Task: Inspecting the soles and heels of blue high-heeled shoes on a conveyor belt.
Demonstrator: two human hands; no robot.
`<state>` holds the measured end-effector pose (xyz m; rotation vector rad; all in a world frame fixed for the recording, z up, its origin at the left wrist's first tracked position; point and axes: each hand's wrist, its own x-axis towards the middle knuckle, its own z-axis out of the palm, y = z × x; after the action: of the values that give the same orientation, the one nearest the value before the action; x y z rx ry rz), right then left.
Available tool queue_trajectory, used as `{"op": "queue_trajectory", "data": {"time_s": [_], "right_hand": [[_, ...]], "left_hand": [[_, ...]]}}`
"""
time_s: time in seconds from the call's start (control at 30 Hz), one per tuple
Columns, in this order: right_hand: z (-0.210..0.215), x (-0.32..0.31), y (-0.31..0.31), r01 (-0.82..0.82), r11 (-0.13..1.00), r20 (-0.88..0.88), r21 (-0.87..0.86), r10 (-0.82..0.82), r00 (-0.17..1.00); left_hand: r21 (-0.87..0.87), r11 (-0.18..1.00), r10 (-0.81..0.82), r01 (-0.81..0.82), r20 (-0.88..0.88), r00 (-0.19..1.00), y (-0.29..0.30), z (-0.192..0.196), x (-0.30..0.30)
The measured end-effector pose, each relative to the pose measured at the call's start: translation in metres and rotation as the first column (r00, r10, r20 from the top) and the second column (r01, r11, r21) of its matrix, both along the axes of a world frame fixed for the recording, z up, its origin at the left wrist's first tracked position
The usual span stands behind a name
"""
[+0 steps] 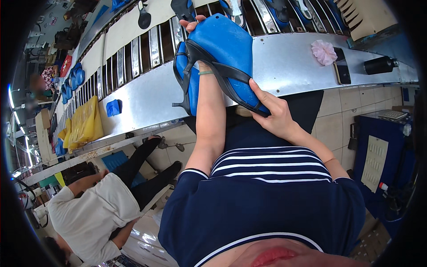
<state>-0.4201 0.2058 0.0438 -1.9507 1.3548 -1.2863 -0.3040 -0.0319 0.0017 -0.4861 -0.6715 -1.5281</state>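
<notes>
A black strappy heeled sandal [227,71] is fitted on a blue shoe last [224,42], held tilted in front of me. Fingertips of my left hand [192,24] curl round the far edge of the last; the palm is hidden behind it. My right hand [276,114] grips the toe end, with a finger on the strap and the thumb below. Left of my left forearm is a second black heeled sandal [180,80] on its own blue last [193,91]; what supports it is hard to see.
The metal bench edge [138,100] borders a slatted conveyor [153,46] carrying more shoes on lasts. At right lie a pink scrunchie [324,52], a phone [342,66] and a black bottle [380,65]. Yellow plastic [86,122] hangs at left, near a seated co-worker in a pale shirt [95,213].
</notes>
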Motion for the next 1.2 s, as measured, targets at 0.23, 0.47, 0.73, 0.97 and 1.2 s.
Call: {"op": "queue_trajectory", "data": {"time_s": [0.23,0.47,0.73,0.97,1.2], "right_hand": [[0.000,-0.023,-0.008,-0.362,0.859,0.734,0.361,-0.023,0.678],[-0.017,-0.071,-0.025,-0.450,0.812,0.921,0.372,-0.262,0.288],[-0.049,-0.106,-0.031,-0.638,0.730,0.952,0.244,-0.305,0.015],[-0.029,-0.116,-0.040,-0.614,0.763,0.956,0.203,-0.291,-0.046],[0.022,-0.104,-0.061,-0.521,0.763,0.914,0.382,-0.227,0.337]], "left_hand": [[0.287,0.954,-0.215,0.091,0.436,0.874,0.004,-0.004,0.028],[0.450,0.874,-0.272,-0.182,0.765,0.583,0.018,-0.016,0.020],[0.384,0.866,-0.321,-0.321,0.918,0.231,0.027,0.003,0.019],[0.233,0.970,-0.214,-0.065,0.952,0.218,0.049,0.003,0.031],[0.241,0.965,-0.234,-0.108,0.969,0.076,0.076,-0.024,0.021]]}}
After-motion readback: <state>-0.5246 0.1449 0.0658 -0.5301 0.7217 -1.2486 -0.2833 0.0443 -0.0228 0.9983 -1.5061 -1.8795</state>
